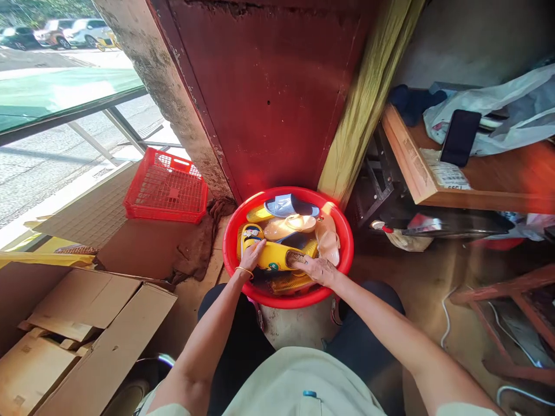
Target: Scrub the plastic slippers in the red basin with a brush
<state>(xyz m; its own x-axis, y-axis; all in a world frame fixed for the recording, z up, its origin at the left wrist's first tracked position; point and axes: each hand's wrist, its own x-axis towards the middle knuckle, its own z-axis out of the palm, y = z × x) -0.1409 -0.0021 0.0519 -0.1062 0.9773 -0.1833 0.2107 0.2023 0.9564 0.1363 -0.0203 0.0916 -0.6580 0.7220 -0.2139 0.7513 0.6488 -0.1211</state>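
A round red basin [346,231] between my knees holds several slippers and sandals. My left hand [251,257], with a bracelet at the wrist, is closed on the left end of a yellow slipper [277,256] with a green round mark. At its right end, my right hand [319,270] grips a small brush-like thing [296,259] against the slipper; its exact shape is partly hidden by my fingers. Behind lie a blue and white slipper [288,205], pale tan sandals [286,227] and a yellow slipper with a cartoon figure [252,232].
A red plastic crate [167,188] and a brown cloth [197,248] lie to the left, near cardboard boxes [87,294]. A red door [269,75] stands ahead. On the right, a wooden table [511,173] carries a phone [460,137] and plastic bags, with a wooden stool [511,289] below.
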